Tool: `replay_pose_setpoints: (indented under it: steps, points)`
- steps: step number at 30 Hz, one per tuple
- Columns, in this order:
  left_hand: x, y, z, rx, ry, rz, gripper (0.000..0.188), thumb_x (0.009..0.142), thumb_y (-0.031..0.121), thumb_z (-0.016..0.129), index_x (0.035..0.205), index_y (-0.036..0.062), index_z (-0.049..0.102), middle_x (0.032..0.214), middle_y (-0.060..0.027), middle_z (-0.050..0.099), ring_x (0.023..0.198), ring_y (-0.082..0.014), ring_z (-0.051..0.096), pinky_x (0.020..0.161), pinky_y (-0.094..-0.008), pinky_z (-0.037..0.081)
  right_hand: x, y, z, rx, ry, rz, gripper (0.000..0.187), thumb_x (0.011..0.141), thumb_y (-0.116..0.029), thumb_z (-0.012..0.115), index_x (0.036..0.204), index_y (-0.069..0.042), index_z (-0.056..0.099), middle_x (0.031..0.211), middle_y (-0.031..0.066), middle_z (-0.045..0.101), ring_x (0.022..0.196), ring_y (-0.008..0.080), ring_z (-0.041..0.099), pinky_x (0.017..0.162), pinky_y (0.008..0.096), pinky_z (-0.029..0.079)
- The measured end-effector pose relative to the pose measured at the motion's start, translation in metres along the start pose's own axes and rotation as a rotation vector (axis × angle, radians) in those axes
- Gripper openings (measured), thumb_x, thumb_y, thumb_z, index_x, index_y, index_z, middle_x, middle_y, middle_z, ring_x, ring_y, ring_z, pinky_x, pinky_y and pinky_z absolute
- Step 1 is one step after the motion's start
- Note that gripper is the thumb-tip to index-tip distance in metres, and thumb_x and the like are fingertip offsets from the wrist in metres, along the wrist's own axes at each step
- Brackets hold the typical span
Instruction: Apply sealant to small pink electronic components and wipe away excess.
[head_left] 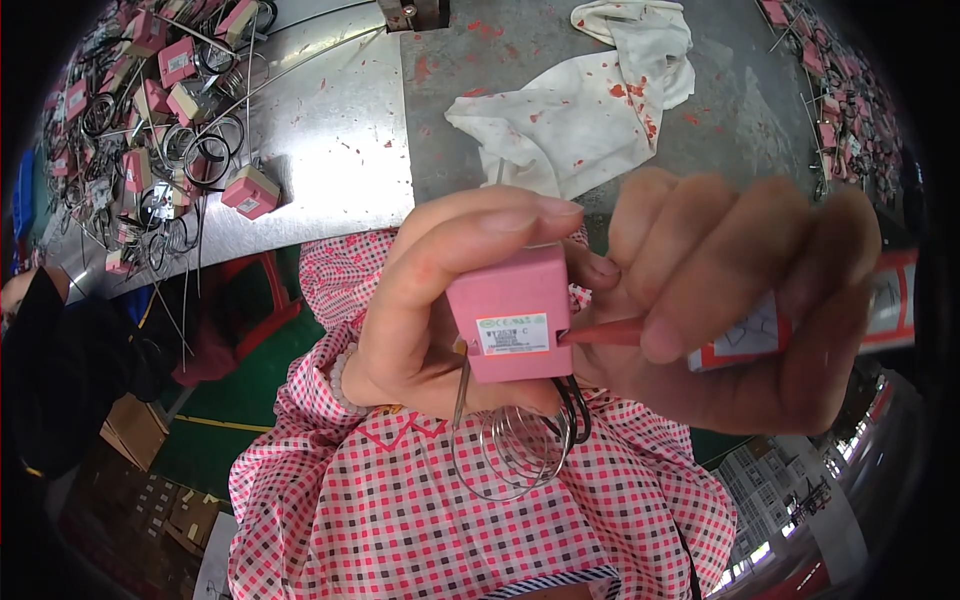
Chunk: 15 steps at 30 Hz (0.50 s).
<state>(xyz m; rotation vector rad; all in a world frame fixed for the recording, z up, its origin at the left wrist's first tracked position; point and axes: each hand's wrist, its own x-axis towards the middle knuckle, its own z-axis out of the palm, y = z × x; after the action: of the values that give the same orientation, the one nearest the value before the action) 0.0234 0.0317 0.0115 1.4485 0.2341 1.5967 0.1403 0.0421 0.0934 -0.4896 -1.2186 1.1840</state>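
Note:
My left hand is wrapped round a pink box-shaped thermostat with a white label on its face. A coiled thin metal capillary tube and black leads hang below it. My right hand, closed and slightly blurred, grips a red tube with a tapered nozzle. The nozzle's tip meets the thermostat's right side, at a small notch beside the label. Part of the tube's white, red-edged label shows between my fingers; the rest is hidden by them.
Beyond my hands, a white cloth with red stains lies on the grey metal table. Piles of similar thermostats with coils lie left and far right. At the left edge is another person's dark sleeve; a red stool stands below the table.

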Motion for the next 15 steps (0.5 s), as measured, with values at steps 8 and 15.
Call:
replay_pose_setpoints:
  steps: [8, 15]
  points:
    - [-0.005, -0.001, 0.004, -0.027, 0.023, -0.094, 0.083, 0.068, 0.036, 0.069, 0.125, -0.0031, 0.024, 0.12, -0.0234, 0.036, 0.092, -0.0289, 0.054, 0.075, -0.0331, 0.045, -0.012, 0.014, 0.001, -0.163, 0.149, -0.383, 0.03, 0.089, -0.033, 0.029, 0.084, -0.005, 0.037, 0.061, 0.0078, 0.046, 0.043, 0.0128, 0.033, 0.044, 0.0269, 0.03]
    - [-0.006, 0.0, 0.014, -0.21, 0.127, -0.133, 0.07, 0.071, 0.022, 0.067, 0.122, -0.0057, 0.027, 0.119, -0.0231, 0.035, 0.095, -0.0309, 0.055, 0.079, -0.0371, 0.046, -0.021, 0.006, 0.008, -0.428, 0.141, -0.385, 0.03, 0.089, -0.033, 0.027, 0.083, -0.006, 0.04, 0.062, 0.007, 0.046, 0.042, 0.0116, 0.031, 0.043, 0.0269, 0.025]
